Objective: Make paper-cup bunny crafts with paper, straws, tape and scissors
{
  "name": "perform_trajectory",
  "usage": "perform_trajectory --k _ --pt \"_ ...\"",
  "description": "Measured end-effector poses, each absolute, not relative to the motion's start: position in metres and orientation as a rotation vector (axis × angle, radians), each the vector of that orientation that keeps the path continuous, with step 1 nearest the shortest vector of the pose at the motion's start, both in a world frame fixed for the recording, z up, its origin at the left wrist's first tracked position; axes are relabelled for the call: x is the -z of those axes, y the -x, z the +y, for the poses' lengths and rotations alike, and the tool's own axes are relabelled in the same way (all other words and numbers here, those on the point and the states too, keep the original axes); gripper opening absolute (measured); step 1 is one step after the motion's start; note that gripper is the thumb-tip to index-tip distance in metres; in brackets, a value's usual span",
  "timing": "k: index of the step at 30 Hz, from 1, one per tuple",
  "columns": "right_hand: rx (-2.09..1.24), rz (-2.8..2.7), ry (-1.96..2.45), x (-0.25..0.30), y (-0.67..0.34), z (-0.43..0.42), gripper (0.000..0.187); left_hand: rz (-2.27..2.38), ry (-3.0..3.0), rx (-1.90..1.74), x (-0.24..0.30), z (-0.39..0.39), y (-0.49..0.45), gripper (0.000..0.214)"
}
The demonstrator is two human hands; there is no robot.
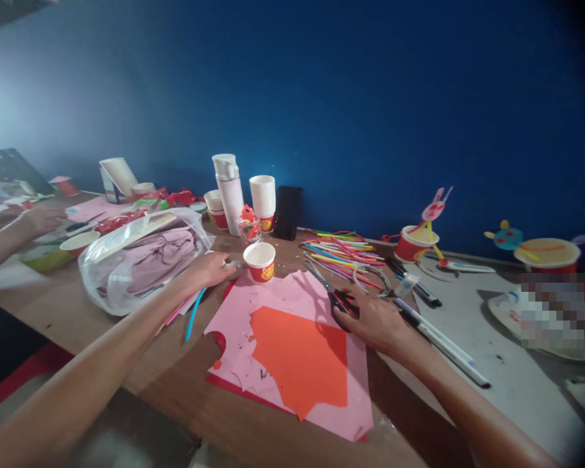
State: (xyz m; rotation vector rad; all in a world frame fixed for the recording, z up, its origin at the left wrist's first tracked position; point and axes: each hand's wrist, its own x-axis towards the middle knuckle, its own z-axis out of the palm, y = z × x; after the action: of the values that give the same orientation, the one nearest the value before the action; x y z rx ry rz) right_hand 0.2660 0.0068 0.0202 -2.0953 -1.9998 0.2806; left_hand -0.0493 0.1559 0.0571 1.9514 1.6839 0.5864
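Note:
My right hand (370, 317) is closed around the dark handles of a pair of scissors (327, 286), whose blades point away from me over the edge of the pink paper (234, 312). My left hand (210, 270) is closed beside a red and white paper cup (260, 262); a small greyish thing shows at its fingertips, too indistinct to name. Orange paper (302, 357) with a jagged cut edge lies on the pink sheet, which also has cut-outs along its edges. Some red paper shows underneath. A blue strip (195, 315) lies below my left wrist.
A plastic bag (146, 266) with folded cloth stands left of my arm. Behind are a white bottle (230, 195), stacked cups (262, 195), a dark phone (288, 212) and colourful sticks (341, 250). Markers (448, 348) lie right. Another person's hand (43, 221) is at far left.

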Motion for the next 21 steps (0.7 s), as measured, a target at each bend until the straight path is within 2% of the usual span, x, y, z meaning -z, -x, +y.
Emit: perform_trajectory --k 4,6,10,12,14,16,21 --pt "-0.08 -2.064 2.238 -0.022 -0.269 0.01 0.043 1.604 -1.983 -0.764 -0.067 0.113 0.054 0.017" --pt "0.017 -2.085 2.262 -0.025 -0.269 0.011 0.039 1.33 -1.614 -0.909 -0.065 0.085 0.039 0.024" --pt "0.087 -2.052 2.149 -0.035 -0.26 0.006 0.027 0.923 -1.005 -1.039 -0.057 0.051 -0.021 0.015" --pt "-0.066 -2.052 1.955 -0.037 -0.251 0.001 0.023 0.849 -0.733 -1.023 -0.053 0.051 -0.052 0.009" --pt "-0.395 -2.019 1.739 -0.035 -0.24 -0.004 0.023 0.794 -0.575 -1.048 -0.05 0.057 -0.077 0.004" --pt "-0.604 -1.886 1.597 -0.027 -0.23 -0.007 0.023 0.813 -0.497 -1.047 -0.045 0.064 -0.094 0.006" --pt "-0.738 -1.559 1.4 -0.006 -0.22 -0.004 0.023 0.932 -0.46 -0.998 -0.03 0.06 -0.118 0.01"
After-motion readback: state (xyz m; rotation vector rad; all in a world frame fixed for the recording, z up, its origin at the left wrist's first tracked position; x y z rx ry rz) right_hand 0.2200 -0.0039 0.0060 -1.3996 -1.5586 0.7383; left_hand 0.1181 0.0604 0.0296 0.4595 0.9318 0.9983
